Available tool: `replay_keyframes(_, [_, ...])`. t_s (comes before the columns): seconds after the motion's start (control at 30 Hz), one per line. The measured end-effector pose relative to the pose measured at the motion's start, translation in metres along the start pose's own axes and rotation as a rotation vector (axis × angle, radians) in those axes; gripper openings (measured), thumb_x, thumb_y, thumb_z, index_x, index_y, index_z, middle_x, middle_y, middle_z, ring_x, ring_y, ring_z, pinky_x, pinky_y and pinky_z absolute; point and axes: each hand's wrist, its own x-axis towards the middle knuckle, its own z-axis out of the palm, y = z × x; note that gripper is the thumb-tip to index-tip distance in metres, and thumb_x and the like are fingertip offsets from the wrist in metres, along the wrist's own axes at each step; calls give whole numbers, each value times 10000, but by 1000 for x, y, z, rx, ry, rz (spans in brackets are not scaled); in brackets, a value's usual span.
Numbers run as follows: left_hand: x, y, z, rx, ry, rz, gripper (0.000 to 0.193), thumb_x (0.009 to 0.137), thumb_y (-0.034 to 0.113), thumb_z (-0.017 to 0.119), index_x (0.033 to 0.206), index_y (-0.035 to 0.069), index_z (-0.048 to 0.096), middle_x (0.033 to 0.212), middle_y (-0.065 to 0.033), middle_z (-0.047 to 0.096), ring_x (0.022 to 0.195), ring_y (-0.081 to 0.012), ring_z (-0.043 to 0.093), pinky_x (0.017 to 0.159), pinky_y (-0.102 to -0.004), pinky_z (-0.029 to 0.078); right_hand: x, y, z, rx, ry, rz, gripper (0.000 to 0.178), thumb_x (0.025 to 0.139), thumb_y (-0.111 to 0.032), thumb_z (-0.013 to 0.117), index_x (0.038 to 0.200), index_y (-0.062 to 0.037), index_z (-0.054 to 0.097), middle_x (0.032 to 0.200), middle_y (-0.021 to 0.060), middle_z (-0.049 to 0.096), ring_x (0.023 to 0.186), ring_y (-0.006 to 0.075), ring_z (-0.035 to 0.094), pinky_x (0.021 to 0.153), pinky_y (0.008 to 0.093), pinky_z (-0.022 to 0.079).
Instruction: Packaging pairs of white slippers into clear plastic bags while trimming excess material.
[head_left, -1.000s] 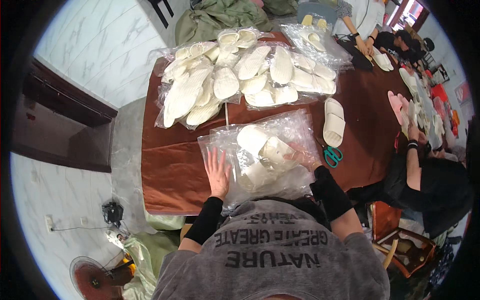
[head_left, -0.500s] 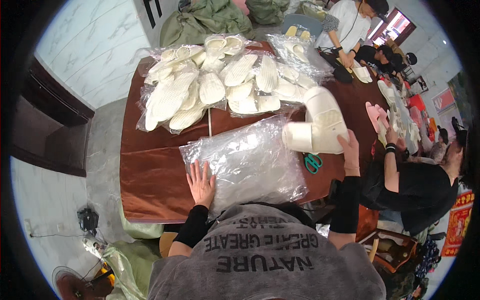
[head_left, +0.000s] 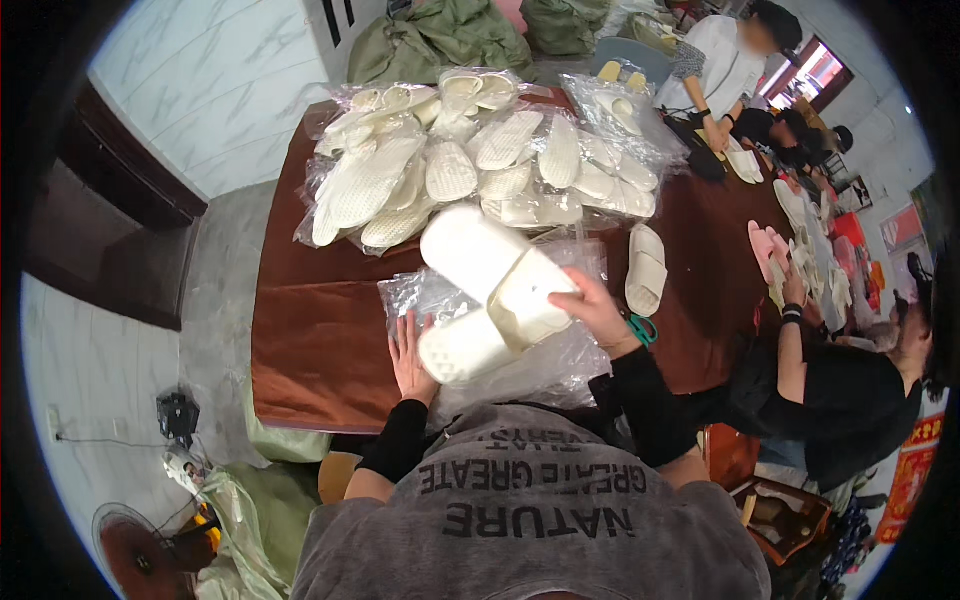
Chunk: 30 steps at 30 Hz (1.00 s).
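A pair of cream-white slippers point(head_left: 468, 250), pressed together, is in my right hand point(head_left: 597, 315), fingers round the near-right end. They hang over a stack of clear plastic bags point(head_left: 402, 292) in front of me and hide much of it. My left hand point(head_left: 412, 368) lies on the left edge of the bags with its fingers stretched out, beside the lower slipper. Right of the bags, a single cream slipper point(head_left: 646, 268) rests on the table. Scissors with green handles point(head_left: 643, 329) lie near my right wrist, partly covered.
Several bagged cream slippers point(head_left: 375, 185) are heaped along the far side of the brown-covered table point(head_left: 320, 330). Co-workers' hands point(head_left: 718, 130) handle slippers at the far right. Another person in black point(head_left: 850, 370) sits at the right, near pink slippers point(head_left: 765, 245).
My right hand has carried the slippers leftward over the bags and tilted them. The single slipper at the right now shows uncovered. My left hand stays on the bags.
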Motion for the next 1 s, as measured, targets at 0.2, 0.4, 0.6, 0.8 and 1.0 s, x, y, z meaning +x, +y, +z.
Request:
replay_keyframes(0.2, [11, 26, -10, 164, 24, 53, 692, 1018, 431, 613, 1641, 235, 385, 1755, -108, 212, 1608, -352, 202, 1276, -583, 194, -28, 144, -81, -443, 230, 282, 499, 878, -218, 826, 1300, 5, 681, 1135, 116, 744, 1025, 173, 695, 900, 325, 550])
replay_keyframes(0.4, [7, 20, -7, 166, 32, 29, 712, 1002, 432, 644, 1643, 269, 381, 1750, -102, 235, 1604, -346, 222, 1272, -578, 215, -39, 160, -101, -266, 348, 175, 419, 878, -180, 820, 1225, 9, 683, 1054, 94, 753, 949, 155, 698, 831, 323, 561])
replay_keyframes(0.6, [9, 23, -3, 170, 28, 30, 703, 1006, 430, 641, 1643, 278, 383, 1752, -95, 236, 1602, -344, 231, 1271, -582, 214, -70, 175, -121, -170, 494, 193, 352, 894, -152, 799, 1187, 3, 679, 1027, 64, 739, 934, 134, 673, 829, 301, 542])
replay_keyframes(0.8, [18, 5, 3, 94, -31, 68, 744, 998, 430, 662, 1658, 273, 356, 1749, -108, 241, 1604, -364, 220, 1266, -591, 211, -77, 172, -126, -101, 482, 164, 365, 918, -151, 782, 1221, 17, 669, 1077, 64, 732, 977, 140, 663, 862, 302, 538])
replay_keyframes(1.0, [18, -21, -17, -230, -143, 109, 799, 957, 230, 736, 1653, 141, 353, 1716, -174, 305, 1588, -423, 249, 1270, -506, 254, -60, 115, -104, 124, 286, 142, 404, 938, -138, 767, 1287, 30, 653, 1115, 34, 718, 1006, 116, 653, 883, 287, 531])
